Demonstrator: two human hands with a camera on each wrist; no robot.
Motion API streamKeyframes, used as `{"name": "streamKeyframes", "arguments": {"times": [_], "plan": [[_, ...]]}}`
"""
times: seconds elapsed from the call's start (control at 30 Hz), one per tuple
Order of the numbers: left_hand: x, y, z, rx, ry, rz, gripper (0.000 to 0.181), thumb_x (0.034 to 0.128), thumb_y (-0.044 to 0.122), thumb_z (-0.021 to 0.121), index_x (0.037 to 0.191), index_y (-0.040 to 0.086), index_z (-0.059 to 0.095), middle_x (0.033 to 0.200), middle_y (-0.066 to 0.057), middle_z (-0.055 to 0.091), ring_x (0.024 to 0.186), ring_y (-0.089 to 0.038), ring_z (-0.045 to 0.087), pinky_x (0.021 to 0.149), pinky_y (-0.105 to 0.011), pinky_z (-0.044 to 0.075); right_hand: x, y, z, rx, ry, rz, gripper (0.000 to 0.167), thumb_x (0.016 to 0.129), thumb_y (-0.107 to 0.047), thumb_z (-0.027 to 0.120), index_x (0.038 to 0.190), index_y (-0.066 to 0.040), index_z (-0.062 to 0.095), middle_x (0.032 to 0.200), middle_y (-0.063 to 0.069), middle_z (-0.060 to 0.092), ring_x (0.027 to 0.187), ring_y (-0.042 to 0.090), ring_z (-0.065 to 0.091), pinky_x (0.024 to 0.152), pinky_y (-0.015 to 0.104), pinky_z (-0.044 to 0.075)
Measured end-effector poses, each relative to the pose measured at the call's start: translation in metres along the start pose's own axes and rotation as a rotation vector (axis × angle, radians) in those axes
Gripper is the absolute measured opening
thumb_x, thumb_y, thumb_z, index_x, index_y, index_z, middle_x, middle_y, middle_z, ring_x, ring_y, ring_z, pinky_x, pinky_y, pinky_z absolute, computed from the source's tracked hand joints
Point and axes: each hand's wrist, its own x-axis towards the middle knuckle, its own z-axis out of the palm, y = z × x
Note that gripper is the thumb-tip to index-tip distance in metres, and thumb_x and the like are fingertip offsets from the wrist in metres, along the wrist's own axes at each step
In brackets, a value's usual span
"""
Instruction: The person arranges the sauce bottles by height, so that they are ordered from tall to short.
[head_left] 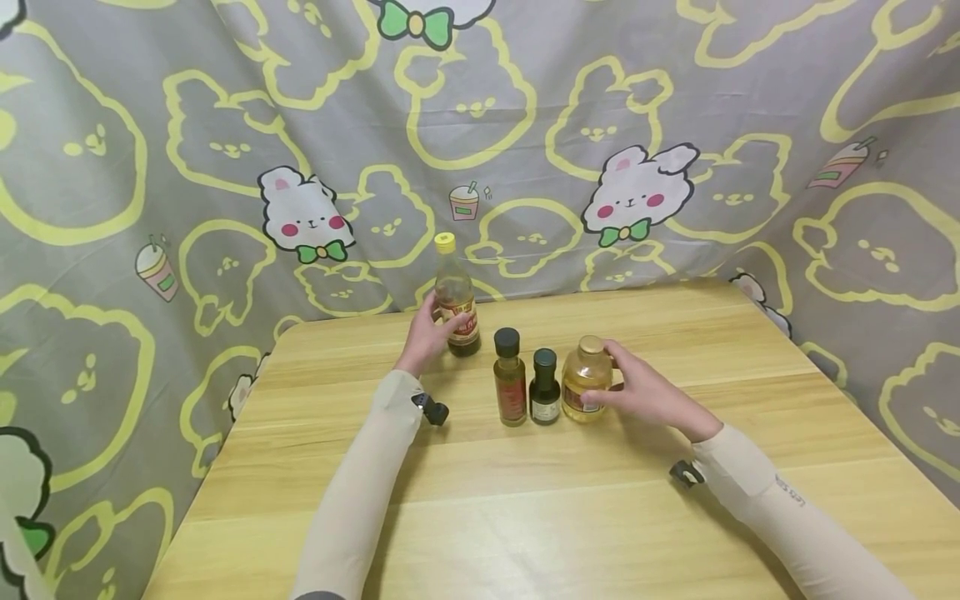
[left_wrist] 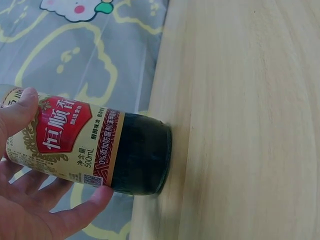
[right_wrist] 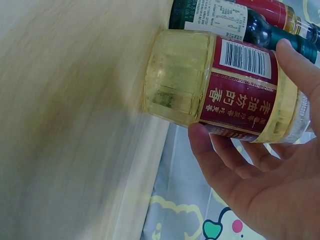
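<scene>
My left hand (head_left: 429, 336) grips a tall vinegar bottle (left_wrist: 75, 135) round its label, thumb on one side and fingers on the other. This bottle has a yellow cap (head_left: 445, 242) and dark liquid low inside, and stands toward the back of the table. My right hand (head_left: 651, 392) holds a squat, clear oil bottle (right_wrist: 245, 90) with golden liquid, a maroon label and a gold-coloured lid (head_left: 592, 344). Beside the oil bottle is a small dark bottle (head_left: 545, 392) with a white label. Left of that stands a slim bottle (head_left: 512, 392) with a black cap and red label.
All the bottles are on a light wooden table (head_left: 517, 517). Behind and at both sides hangs a grey cloth (head_left: 525, 125) with yellow outlines and white cartoon animals, close to the table's back edge. Small black devices (head_left: 431, 409) are strapped at both wrists.
</scene>
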Motion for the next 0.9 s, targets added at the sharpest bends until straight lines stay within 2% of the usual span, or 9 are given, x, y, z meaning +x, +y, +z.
{"name": "streamKeyframes", "arguments": {"times": [0.7, 0.9], "plan": [[0.002, -0.002, 0.0, -0.018, -0.016, -0.017, 0.076, 0.0868, 0.034, 0.077, 0.15, 0.027, 0.036, 0.152, -0.008, 0.039, 0.136, -0.037, 0.038, 0.105, -0.051, 0.038, 0.001, 0.002, 0.0, 0.0, -0.001, -0.009, 0.069, 0.084, -0.006, 0.079, 0.139, 0.001, 0.038, 0.126, 0.02, 0.055, 0.123, 0.043, 0.048, 0.086, 0.043, 0.055], [0.002, -0.002, -0.001, -0.004, -0.031, -0.007, 0.075, 0.0871, 0.03, 0.077, 0.15, 0.028, 0.036, 0.151, -0.009, 0.039, 0.135, -0.037, 0.039, 0.105, -0.052, 0.038, 0.007, 0.027, 0.003, -0.005, 0.013, -0.018, 0.072, 0.083, -0.012, 0.08, 0.141, -0.003, 0.038, 0.127, 0.018, 0.055, 0.124, 0.041, 0.047, 0.086, 0.043, 0.055]]}}
